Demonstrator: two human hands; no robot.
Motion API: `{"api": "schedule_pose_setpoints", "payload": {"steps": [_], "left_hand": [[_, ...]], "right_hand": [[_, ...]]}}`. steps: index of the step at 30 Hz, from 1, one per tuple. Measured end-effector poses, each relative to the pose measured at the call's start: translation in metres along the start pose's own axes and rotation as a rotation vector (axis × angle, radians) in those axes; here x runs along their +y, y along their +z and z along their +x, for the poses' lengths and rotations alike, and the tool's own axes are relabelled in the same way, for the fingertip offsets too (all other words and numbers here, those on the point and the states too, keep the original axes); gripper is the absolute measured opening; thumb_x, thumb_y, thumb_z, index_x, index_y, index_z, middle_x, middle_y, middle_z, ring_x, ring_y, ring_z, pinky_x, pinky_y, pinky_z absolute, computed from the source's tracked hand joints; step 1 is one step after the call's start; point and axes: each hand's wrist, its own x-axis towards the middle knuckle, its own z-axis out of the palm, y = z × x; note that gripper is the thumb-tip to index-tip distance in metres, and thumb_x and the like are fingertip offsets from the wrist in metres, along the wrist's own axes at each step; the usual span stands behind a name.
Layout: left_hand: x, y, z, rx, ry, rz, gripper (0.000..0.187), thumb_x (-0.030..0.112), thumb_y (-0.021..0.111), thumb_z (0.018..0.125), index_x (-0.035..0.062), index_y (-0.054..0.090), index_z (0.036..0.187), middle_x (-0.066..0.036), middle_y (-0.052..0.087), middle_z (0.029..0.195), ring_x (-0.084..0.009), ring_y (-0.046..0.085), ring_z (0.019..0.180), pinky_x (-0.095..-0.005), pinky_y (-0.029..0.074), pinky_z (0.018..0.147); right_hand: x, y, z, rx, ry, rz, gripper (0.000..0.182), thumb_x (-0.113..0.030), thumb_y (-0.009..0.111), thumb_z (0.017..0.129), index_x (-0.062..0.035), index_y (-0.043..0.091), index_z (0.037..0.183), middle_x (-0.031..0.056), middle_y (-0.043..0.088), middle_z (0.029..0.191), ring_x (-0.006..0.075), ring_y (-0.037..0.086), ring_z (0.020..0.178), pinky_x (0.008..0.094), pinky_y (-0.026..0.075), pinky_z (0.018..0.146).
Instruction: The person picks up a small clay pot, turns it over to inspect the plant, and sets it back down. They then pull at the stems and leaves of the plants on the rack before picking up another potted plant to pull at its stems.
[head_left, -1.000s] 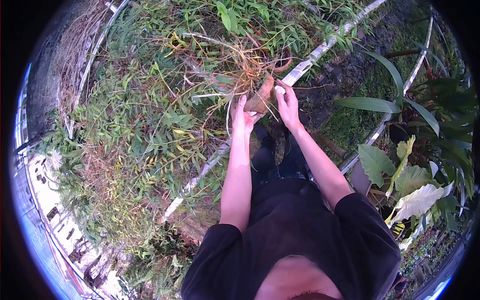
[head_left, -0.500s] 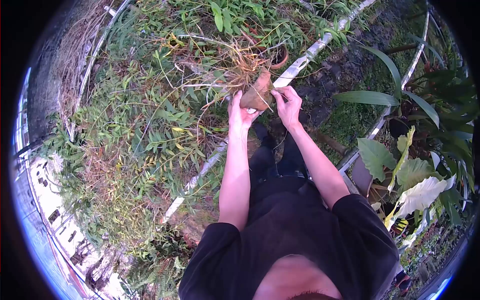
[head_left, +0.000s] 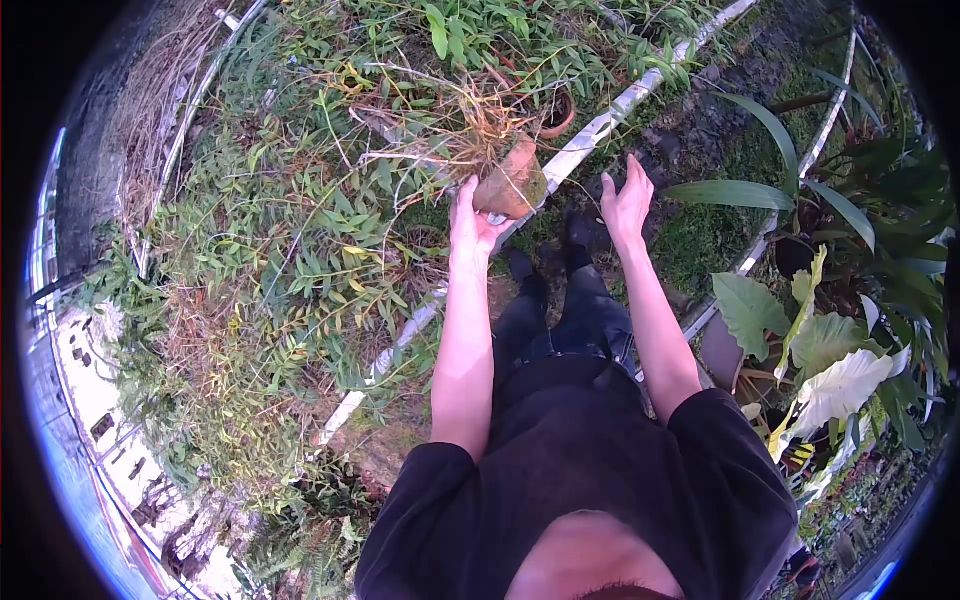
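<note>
My left hand is closed on a brownish clay pot, tilted, with dry stems and roots spreading from its upper end. Something small and whitish shows at the pot's lower edge, beside my fingers. To the right, apart from the pot, my right hand is raised with thumb and fingers apart and nothing between them. Just above the held pot, another round pot sits among the plants near the white rail.
A white rail runs diagonally beneath the pot. Dense green plants fill the left side. Large leaves stand at the right, near a second pale rail. Dark, mossy ground lies between the rails.
My right hand has let go at the pot's right side and moved away to the right, its fingers opening. My left hand still holds the pot, almost in the same place.
</note>
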Motion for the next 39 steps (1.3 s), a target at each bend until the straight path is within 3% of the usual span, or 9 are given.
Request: {"api": "schedule_pose_setpoints", "payload": {"steps": [1,5,13,17,25,31,34,37,39], "left_hand": [[-0.001,0.005,-0.005,0.015,0.006,0.01,0.076,0.052,0.069,0.086,0.0097,0.04,0.142,-0.015,0.049,0.142,-0.0331,0.049,0.13,-0.0636,0.038,0.103],[-0.002,0.016,-0.009,-0.054,-0.032,-0.077,0.077,0.048,0.072,0.085,0.0112,0.037,0.143,-0.017,0.046,0.143,-0.0353,0.051,0.128,-0.0653,0.04,0.101],[0.002,0.032,-0.026,-0.046,-0.041,-0.094,0.082,0.051,0.07,0.085,0.0089,0.034,0.146,-0.017,0.045,0.144,-0.0351,0.049,0.131,-0.0647,0.038,0.105],[0.001,0.03,-0.028,-0.029,-0.041,-0.104,0.082,0.051,0.07,0.085,0.0098,0.036,0.146,-0.017,0.045,0.144,-0.0353,0.048,0.132,-0.0647,0.038,0.105],[-0.002,0.026,-0.021,-0.063,-0.046,-0.091,0.073,0.054,0.066,0.087,0.0134,0.042,0.142,-0.016,0.045,0.145,-0.0332,0.046,0.133,-0.0679,0.036,0.103],[0.0,0.029,-0.024,-0.013,-0.058,-0.039,0.075,0.052,0.069,0.085,0.0135,0.041,0.143,-0.015,0.044,0.145,-0.0341,0.046,0.132,-0.0691,0.037,0.102],[-0.001,0.029,-0.027,0.015,-0.031,-0.04,0.076,0.049,0.072,0.084,0.0134,0.04,0.143,-0.014,0.043,0.146,-0.0349,0.046,0.131,-0.0704,0.037,0.101],[0.0,0.03,-0.026,0.026,0.003,-0.006,0.077,0.046,0.075,0.083,0.013,0.04,0.142,-0.015,0.043,0.145,-0.0354,0.047,0.131,-0.0711,0.037,0.1],[-0.004,0.028,-0.027,0.035,0.014,0.04,0.076,0.045,0.075,0.083,0.0128,0.041,0.142,-0.014,0.044,0.144,-0.0351,0.047,0.13,-0.0713,0.038,0.1]], "right_hand": [[-0.013,-0.015,0.004,-0.158,0.094,0.258,0.044,-0.011,0.073,0.084,0.0016,0.064,0.125,0.0166,0.064,0.123,0.0304,0.064,0.103,0.0371,0.05,0.092],[-0.058,-0.03,0.006,-0.53,0.02,0.93,0.045,-0.012,0.079,0.082,-0.0035,0.068,0.124,0.0107,0.065,0.114,0.0204,0.064,0.098,0.0308,0.051,0.087],[-0.075,-0.001,-0.012,-0.228,0.065,0.938,0.013,-0.006,0.074,0.087,0.0008,0.075,0.098,0.0052,0.067,0.094,0.0137,0.063,0.087,0.0273,0.05,0.079],[-0.056,0.017,-0.016,-0.271,0.612,1.159,0.017,-0.012,0.06,0.099,0.0027,0.066,0.106,0.0038,0.068,0.086,0.0084,0.062,0.078,0.023,0.05,0.073],[-0.066,-0.035,-0.015,-0.359,-0.058,0.846,0.036,-0.013,0.078,0.082,-0.0054,0.072,0.116,0.0104,0.064,0.107,0.0223,0.065,0.092,0.0319,0.052,0.081],[-0.067,0.001,-0.027,-0.313,0.525,1.333,0.016,-0.012,0.068,0.096,0.0023,0.071,0.101,0.0018,0.067,0.099,0.0066,0.059,0.077,0.0234,0.048,0.065],[-0.048,0.006,-0.018,-0.298,0.836,1.179,0.029,-0.022,0.06,0.101,0.0017,0.065,0.116,0.0029,0.068,0.086,0.0101,0.063,0.078,0.0244,0.051,0.07],[-0.041,-0.004,-0.015,-0.421,0.484,0.72,0.053,-0.027,0.06,0.099,0.0051,0.049,0.14,0.0188,0.059,0.127,0.0252,0.066,0.105,0.0348,0.054,0.087],[-0.044,-0.009,-0.015,-0.583,0.335,0.986,0.062,-0.031,0.063,0.097,0.0018,0.043,0.146,0.0215,0.048,0.139,0.0278,0.06,0.119,0.0364,0.051,0.095]]}}
